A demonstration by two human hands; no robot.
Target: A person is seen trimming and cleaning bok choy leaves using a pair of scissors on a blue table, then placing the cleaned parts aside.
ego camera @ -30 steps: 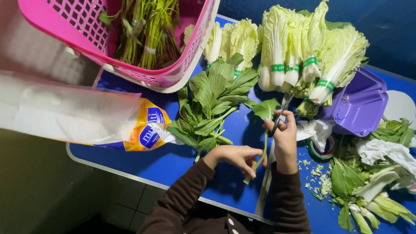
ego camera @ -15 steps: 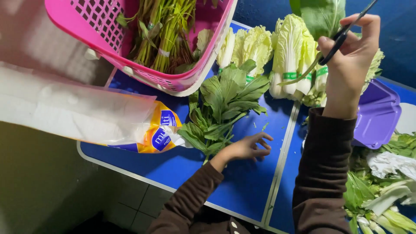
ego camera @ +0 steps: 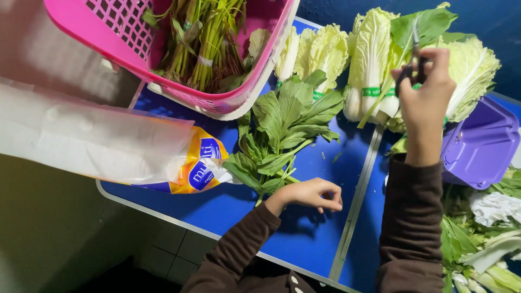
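Scissors [ego camera: 413, 57] raised in my right hand [ego camera: 426, 103], fingers gripping them and a leaf [ego camera: 429, 24]; left hand [ego camera: 309, 194] rests loosely curled, empty, on counter [ego camera: 304, 239] beside greens [ego camera: 282, 130].

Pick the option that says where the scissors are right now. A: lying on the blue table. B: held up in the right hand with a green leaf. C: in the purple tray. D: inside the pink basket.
B: the right hand is raised over the cabbages, gripping the scissors and a green leaf.
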